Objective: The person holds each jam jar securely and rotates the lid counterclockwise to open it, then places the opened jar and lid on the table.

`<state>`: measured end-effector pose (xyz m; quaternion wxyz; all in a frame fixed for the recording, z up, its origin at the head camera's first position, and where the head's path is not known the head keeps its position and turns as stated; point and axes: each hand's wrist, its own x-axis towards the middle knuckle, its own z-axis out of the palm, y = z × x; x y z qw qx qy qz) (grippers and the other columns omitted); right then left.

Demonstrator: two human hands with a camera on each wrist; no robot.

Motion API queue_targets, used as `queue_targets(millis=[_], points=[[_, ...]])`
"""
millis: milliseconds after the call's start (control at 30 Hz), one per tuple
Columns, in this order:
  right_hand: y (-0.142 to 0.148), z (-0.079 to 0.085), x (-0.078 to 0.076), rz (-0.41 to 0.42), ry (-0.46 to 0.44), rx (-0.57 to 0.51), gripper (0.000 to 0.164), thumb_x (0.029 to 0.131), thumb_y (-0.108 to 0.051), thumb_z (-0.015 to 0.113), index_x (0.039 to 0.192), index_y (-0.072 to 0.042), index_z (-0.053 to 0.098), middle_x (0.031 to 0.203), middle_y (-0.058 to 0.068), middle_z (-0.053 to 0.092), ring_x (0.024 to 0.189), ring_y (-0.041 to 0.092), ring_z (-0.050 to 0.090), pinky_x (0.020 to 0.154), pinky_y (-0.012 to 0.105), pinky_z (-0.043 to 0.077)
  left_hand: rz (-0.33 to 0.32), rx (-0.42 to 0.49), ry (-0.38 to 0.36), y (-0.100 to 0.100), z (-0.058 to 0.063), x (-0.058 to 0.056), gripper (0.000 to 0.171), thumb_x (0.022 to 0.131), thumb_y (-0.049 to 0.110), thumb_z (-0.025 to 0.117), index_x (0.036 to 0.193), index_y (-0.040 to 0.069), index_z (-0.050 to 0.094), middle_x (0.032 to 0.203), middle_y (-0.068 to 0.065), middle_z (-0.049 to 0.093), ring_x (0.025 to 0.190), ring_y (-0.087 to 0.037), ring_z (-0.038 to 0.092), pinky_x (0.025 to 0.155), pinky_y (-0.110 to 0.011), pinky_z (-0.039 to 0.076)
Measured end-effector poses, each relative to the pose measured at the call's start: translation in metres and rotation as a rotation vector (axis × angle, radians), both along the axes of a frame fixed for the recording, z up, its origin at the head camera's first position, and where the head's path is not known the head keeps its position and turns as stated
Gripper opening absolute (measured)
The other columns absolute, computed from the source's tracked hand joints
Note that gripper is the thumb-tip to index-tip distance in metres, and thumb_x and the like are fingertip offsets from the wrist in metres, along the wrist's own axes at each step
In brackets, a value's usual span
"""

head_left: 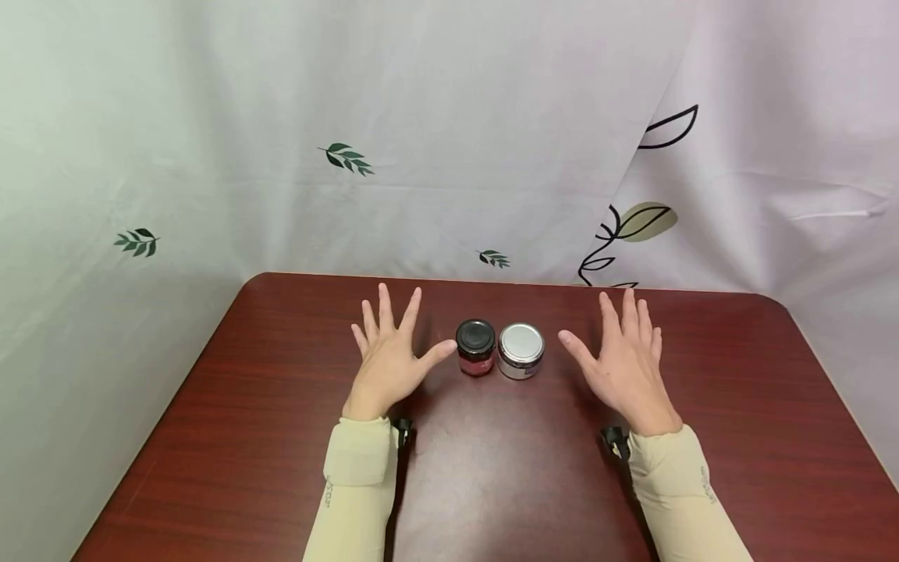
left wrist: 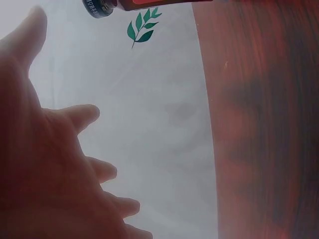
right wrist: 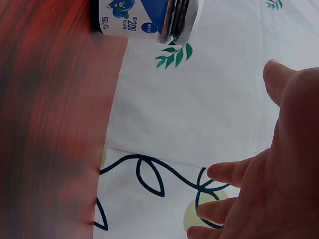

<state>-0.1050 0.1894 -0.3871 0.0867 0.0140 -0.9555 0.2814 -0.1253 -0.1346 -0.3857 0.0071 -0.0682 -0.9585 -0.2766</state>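
Observation:
Side by side near the middle of the table stand two upright containers. On the left is a small jar with a black lid [head_left: 476, 337] and reddish contents; its dark lid edge [left wrist: 97, 7] shows at the top of the left wrist view. To its right is a round tub with a silver lid [head_left: 522, 343], whose blue and white label [right wrist: 134, 17] appears in the right wrist view. My left hand [head_left: 389, 365] is spread left of the black-lidded jar, thumb tip close to it. My right hand [head_left: 625, 371] is spread right of the tub, apart from it. Neither hand holds anything.
The reddish-brown wooden table [head_left: 506, 476] has rounded far corners. Behind it hangs a white curtain [head_left: 435, 156] with leaf prints. Dark wrist-worn devices [head_left: 614, 441] sit under the pale sleeves [head_left: 358, 484].

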Motion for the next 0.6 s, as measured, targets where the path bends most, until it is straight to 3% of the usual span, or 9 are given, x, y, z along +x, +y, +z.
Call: queue_targets(millis=[600], points=[[-0.0065, -0.0032, -0.0002, 0.018, -0.001, -0.006, 0.090, 0.096, -0.062, 0.052, 0.157, -0.001, 0.027, 0.164, 0.029, 0.004, 0.150, 0.048, 0.001, 0.111, 0.073, 0.006, -0.023, 0.040, -0.016, 0.0017, -0.0036, -0.0001, 0.107, 0.081, 0.073, 0.065, 0.162, 0.035, 0.006, 0.164, -0.007, -0.025, 0.147, -0.045, -0.020, 0.113, -0.068, -0.009]])
